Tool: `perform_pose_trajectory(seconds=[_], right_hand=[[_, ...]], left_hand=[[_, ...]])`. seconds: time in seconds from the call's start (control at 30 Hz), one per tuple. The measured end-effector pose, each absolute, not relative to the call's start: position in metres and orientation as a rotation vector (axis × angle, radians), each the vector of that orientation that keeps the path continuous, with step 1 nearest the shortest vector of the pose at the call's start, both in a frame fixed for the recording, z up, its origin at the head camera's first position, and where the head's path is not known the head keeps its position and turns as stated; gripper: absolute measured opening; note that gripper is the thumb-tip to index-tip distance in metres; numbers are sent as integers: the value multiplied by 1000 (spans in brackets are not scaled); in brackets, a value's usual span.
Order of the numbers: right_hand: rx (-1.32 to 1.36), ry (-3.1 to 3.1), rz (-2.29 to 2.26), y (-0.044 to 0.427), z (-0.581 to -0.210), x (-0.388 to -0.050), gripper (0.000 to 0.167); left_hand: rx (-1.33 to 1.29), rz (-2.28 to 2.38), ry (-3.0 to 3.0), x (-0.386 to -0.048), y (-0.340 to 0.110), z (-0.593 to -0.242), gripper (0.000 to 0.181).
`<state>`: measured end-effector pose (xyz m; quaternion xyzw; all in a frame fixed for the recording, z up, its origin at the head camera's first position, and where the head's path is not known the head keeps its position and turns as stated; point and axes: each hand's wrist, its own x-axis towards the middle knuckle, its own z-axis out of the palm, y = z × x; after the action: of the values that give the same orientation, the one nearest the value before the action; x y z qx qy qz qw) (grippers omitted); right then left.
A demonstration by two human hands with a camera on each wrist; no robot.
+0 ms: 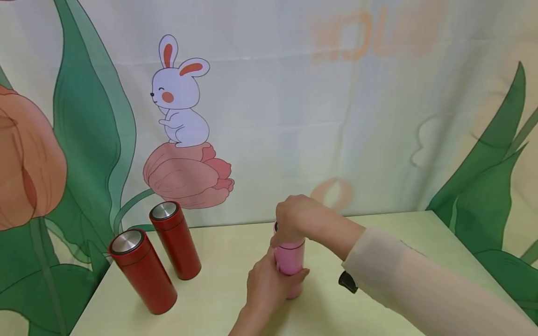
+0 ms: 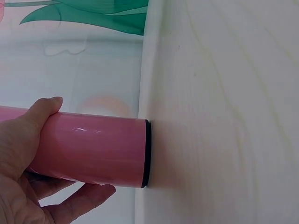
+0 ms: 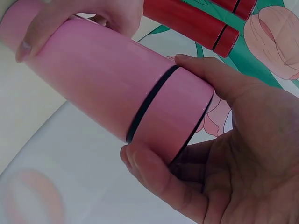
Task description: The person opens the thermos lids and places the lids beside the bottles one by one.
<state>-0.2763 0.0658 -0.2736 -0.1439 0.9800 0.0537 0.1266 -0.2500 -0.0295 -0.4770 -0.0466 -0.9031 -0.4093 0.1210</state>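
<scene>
A pink thermos bottle (image 1: 290, 259) is held upright over the table in front of me. My left hand (image 1: 265, 288) grips its lower body, with the thumb on one side and the fingers round the other. Up top, my right hand (image 1: 296, 218) holds the pink lid (image 3: 174, 116), its fingers curled round the rim. A dark ring runs between lid and body in the right wrist view. The left wrist view shows the black-edged base (image 2: 147, 154) close to the tabletop; I cannot tell whether they touch. In the head view, the right hand mostly hides the lid.
Two red thermos bottles with silver-topped lids, a nearer one (image 1: 145, 275) and a farther one (image 1: 176, 242), stand at the left of the pale table (image 1: 222, 252). Behind the table hangs a curtain (image 1: 269, 116) printed with a rabbit and tulips. A small black object (image 1: 348, 282) shows beside the right sleeve.
</scene>
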Motion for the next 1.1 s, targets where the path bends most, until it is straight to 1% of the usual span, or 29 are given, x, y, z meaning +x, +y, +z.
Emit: perform_pose_trajectory(seconds=[0.4,0.67,0.93,1.1], right_hand=[[-506,2842,141,58,-279,-278,35],[-521,2839,159,62,-274,-279,34],[-582,2826,162,69,-273,-281,42],[-592,2815,151,73,-273,-281,38]], left_hand=[[-89,-1208,-2625,-245,-38,-482,56],[-120,-1228,-2640,-250,-36,-480,61],[-120,-1197,-2650,-251,-31,-478,59],[-124,-1199,-2670,-251,-29,-477,60]])
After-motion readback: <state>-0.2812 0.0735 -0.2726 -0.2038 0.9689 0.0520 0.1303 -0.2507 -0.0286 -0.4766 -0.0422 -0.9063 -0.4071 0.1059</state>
